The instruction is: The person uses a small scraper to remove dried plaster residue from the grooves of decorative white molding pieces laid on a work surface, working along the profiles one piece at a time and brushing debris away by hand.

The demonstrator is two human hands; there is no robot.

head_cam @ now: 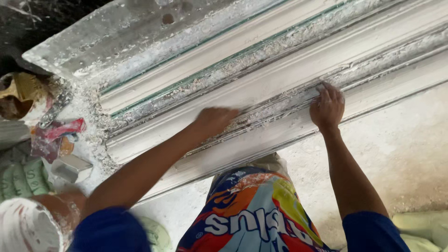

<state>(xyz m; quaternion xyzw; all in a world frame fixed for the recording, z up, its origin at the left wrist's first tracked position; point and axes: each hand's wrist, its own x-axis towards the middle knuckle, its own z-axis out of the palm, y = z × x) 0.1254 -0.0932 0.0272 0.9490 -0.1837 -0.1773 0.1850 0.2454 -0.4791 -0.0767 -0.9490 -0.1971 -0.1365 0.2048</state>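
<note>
While both arms reach out over a bright printed cloth worn at the waist, the work lies straight ahead: a long white plaster moulding stretched across the view from lower left to upper right, stepped into ridges and grooves and crusted with crumbly white bits along its channels.

The left hand sits on one of the middle grooves, blurred, knuckles up and fingers curled under — it looks closed on something small pressed against the surface, but what it grips, if anything, cannot be made out. Its place in the groove suits rubbing or scraping along the channel, to judge by the loose crumbs gathered just beside it.

The right hand rests further up the same groove, fingers bent and tips pressed down onto the ridge, holding nothing that shows — it appears to steady the piece or feel the edge while the other hand works.

Off to the left, well apart from the hands, lie a small grey block, crumpled wrappers and a pale green sack dusted with white. A white-smeared bucket stands at the lower left corner on the dusty floor.
</note>
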